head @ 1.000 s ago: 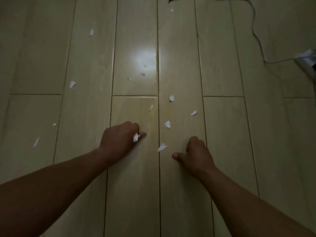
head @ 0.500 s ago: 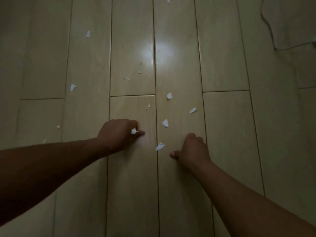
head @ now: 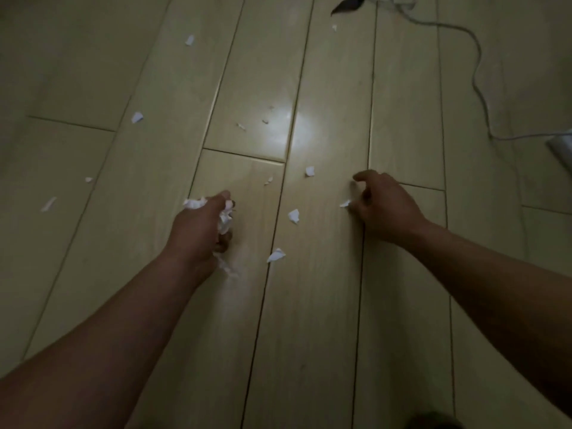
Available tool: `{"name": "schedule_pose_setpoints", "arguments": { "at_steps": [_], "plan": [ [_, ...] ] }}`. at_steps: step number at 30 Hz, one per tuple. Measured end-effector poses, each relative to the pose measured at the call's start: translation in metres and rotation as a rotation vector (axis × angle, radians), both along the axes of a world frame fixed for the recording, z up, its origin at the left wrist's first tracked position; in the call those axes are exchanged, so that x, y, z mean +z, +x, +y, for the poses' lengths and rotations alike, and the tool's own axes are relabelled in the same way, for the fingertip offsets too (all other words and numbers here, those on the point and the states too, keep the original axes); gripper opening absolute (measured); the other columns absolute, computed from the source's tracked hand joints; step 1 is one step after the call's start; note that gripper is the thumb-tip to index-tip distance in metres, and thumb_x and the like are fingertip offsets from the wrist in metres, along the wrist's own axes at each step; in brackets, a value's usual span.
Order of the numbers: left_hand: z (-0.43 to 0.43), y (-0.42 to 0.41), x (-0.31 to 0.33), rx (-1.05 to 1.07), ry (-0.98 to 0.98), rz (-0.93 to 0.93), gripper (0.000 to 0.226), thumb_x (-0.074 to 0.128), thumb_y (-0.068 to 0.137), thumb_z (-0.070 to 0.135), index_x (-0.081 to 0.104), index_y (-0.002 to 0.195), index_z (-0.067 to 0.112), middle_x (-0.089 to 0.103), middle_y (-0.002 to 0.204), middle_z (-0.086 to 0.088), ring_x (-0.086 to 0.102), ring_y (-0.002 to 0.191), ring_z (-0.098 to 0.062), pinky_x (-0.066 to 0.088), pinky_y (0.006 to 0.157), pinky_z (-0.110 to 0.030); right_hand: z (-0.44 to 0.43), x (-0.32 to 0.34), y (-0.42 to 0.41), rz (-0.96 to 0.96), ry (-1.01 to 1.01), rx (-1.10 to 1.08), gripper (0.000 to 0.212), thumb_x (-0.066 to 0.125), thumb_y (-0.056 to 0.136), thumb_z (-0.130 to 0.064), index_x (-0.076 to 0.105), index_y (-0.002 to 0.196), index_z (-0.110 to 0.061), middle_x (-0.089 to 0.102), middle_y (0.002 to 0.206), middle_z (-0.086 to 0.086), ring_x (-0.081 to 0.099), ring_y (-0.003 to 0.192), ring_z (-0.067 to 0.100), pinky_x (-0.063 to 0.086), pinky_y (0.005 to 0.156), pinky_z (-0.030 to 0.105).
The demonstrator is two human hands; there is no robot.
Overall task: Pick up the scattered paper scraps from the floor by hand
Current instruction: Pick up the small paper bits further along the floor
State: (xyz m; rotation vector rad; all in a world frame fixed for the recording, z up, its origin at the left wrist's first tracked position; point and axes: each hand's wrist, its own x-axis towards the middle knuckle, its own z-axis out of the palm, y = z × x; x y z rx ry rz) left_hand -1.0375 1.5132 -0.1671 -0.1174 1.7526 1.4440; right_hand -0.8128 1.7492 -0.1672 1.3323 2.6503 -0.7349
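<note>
White paper scraps lie scattered on the pale wooden floor [head: 309, 305]. My left hand [head: 198, 233] grips a crumpled bunch of scraps [head: 225, 218], with bits sticking out at the knuckles and below the wrist. My right hand [head: 387, 205] hovers low over the floor, thumb and forefinger curved and apart. Its thumb tip touches a small scrap [head: 345, 204]. Between my hands lie two loose scraps [head: 293, 216] [head: 276, 255]. Further ahead lie another scrap [head: 309, 171] and a tiny one [head: 268, 180]. More scraps lie to the left [head: 137, 117] [head: 48, 203] [head: 189, 40].
A white cable [head: 478, 72] snakes along the floor at the upper right to a white power strip [head: 560, 150] at the right edge. A dark object [head: 346, 6] lies at the top. A bright light reflection sits mid-floor.
My right hand has moved forward and to the right, from a fist on the floor to an opened pinch at a scrap. My left hand has turned, showing its bunch of scraps.
</note>
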Motion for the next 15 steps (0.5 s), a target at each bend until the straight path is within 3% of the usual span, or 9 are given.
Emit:
{"name": "schedule_pose_setpoints", "arguments": {
  "at_steps": [4, 9, 13, 15],
  "plan": [
    [-0.027, 0.018, 0.004, 0.123, 0.073, -0.235, 0.026, 0.069, 0.097, 0.029, 0.062, 0.072, 0.024, 0.052, 0.052, 0.005, 0.045, 0.038, -0.009, 0.037, 0.043, -0.013, 0.005, -0.004, -0.015, -0.072, 0.054, 0.169, 0.015, 0.067, 0.098, -0.036, 0.06, 0.101, -0.022, 0.056, 0.095, 0.003, 0.06, 0.086, 0.03, 0.04, 0.068, 0.033],
    [-0.041, 0.033, -0.005, 0.11, 0.033, -0.189, 0.024, 0.068, 0.098, 0.032, 0.062, 0.079, 0.02, 0.057, 0.048, 0.006, 0.049, 0.032, -0.008, 0.036, 0.035, -0.014, -0.004, -0.022, -0.015, -0.085, 0.117, 0.155, 0.029, 0.052, 0.105, -0.042, 0.056, 0.096, -0.014, 0.058, 0.094, 0.012, 0.058, 0.083, 0.034, 0.043, 0.07, 0.038],
    [-0.045, 0.039, -0.001, 0.038, -0.01, -0.173, 0.025, 0.067, 0.099, 0.035, 0.064, 0.079, 0.021, 0.061, 0.05, 0.009, 0.056, 0.039, -0.007, 0.039, 0.037, -0.016, -0.024, -0.019, -0.011, -0.106, 0.061, 0.086, 0.035, 0.049, 0.106, -0.046, 0.053, 0.093, -0.014, 0.055, 0.089, 0.007, 0.054, 0.079, 0.03, 0.035, 0.067, 0.035],
    [-0.047, 0.044, -0.001, 0.049, 0.017, -0.221, 0.023, 0.066, 0.1, 0.031, 0.063, 0.08, 0.019, 0.061, 0.05, 0.008, 0.057, 0.038, -0.006, 0.04, 0.038, -0.014, -0.039, -0.013, -0.007, -0.015, -0.01, -0.016, 0.029, 0.051, 0.106, -0.038, 0.054, 0.091, -0.014, 0.056, 0.085, 0.004, 0.054, 0.078, 0.028, 0.032, 0.061, 0.034]
  ]
}}
